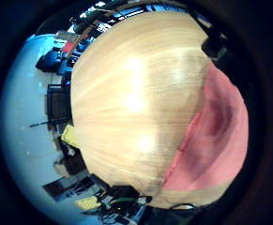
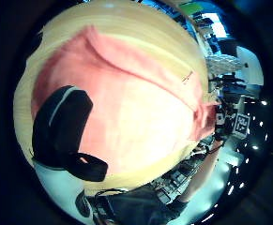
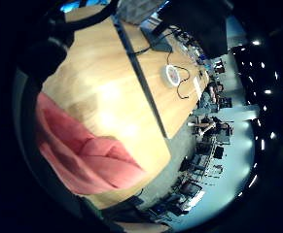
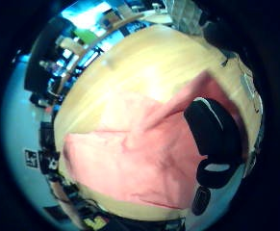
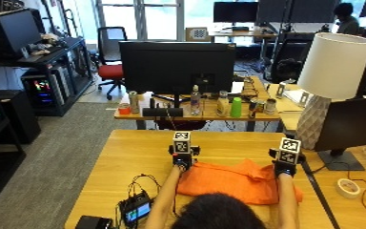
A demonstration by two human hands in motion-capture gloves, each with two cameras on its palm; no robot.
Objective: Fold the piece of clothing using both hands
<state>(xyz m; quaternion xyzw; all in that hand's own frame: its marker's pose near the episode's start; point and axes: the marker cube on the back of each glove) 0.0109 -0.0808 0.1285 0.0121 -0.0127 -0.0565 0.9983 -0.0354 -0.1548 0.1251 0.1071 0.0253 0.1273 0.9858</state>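
Note:
An orange garment (image 5: 234, 182) lies spread on the wooden table (image 5: 132, 152) in front of me, with a raised fold near its far edge. My left hand (image 5: 182, 164) is at its far left corner and my right hand (image 5: 284, 168) at its far right corner. The left thumb (image 2: 61, 126) curls over the garment (image 2: 140, 122), and the right thumb (image 4: 211, 125) curls over the garment (image 4: 139, 159); each appears to pinch the cloth. The little finger side views show the garment's edge (image 1: 216, 131) and a bunched edge (image 3: 82, 160) beside bare tabletop.
A small screen device with cables (image 5: 135, 210) sits at the table's near left. To the right are a monitor base (image 5: 338, 163), a tape roll (image 5: 347, 187) and a white lamp (image 5: 332, 81). Bare wood lies left of and beyond the garment.

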